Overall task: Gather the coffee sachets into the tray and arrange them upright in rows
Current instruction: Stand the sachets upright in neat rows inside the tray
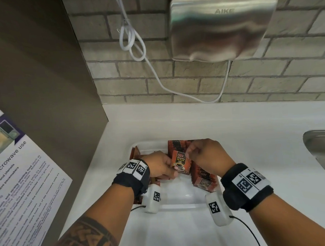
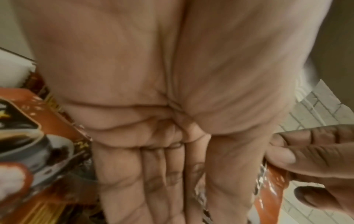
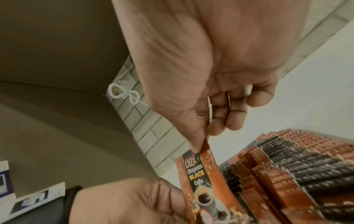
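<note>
Sachet of orange-brown foil, printed black coffee, hangs above our white plastic tray; right hand pinches its top, left hand its bottom. Light, floppy, slick, we judge: grip the crimped edges

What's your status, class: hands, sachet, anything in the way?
Both hands on one sachet: right hand pinches top, left hand holds bottom. Over tray, beside upright row. Nothing in the way.
</note>
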Motion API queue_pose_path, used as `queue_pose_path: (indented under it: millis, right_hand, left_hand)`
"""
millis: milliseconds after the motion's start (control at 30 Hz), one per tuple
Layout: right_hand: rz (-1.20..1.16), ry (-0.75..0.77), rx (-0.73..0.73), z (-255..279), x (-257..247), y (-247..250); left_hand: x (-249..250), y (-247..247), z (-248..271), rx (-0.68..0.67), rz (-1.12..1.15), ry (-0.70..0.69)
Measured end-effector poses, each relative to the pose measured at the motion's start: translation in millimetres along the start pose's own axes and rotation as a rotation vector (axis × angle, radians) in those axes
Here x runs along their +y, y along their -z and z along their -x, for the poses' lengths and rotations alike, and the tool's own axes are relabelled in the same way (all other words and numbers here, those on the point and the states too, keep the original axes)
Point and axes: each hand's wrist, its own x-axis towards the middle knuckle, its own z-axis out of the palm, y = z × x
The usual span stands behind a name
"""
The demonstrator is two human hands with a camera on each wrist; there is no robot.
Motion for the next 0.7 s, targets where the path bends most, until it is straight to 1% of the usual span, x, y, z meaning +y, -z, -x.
queue_pose_path:
  millis: [67,133,200,233,267,300,367,500,600,700]
  right_hand:
    - [0.023,0.002,0.012,1,4,-5]
    - [0.047,-0.015,0.026,0,9,-14]
    - [0.094,-0.022,0.031,0,12,-23]
    - [0.111,-0.020,0.035,0,12,-26]
    - [0.124,-0.022,0.040,-1,12,-29]
    - [0.134,-0.025,0.047,-2,12,-31]
    - [0.160,-0.044,0.049,-5,12,-34]
    - [0.211,-0.080,0.027,-9,12,-36]
    - [0.223,-0.084,0.032,-9,13,-35]
    - [0.237,-0.096,0.025,-11,16,-34]
  left_hand:
    - [1,1,3,0.011,-0.032,0.029]
    - [4,1,5,0.006,-0.055,0.098]
    - [9,2,7,0.032,-0.144,0.176]
    - [11,1,7,0.053,-0.208,0.188]
    - [14,0,6,0.062,-0.258,0.175]
    - [17,-2,5,0.043,-0.301,0.159]
    - [25,-8,7,-0.028,-0.375,0.128]
    - [36,-22,1,-0.125,-0.426,0.084]
    - [40,-27,-3,-0.124,-0.496,0.072]
    - [40,-29,-5,-0.136,-0.506,0.083]
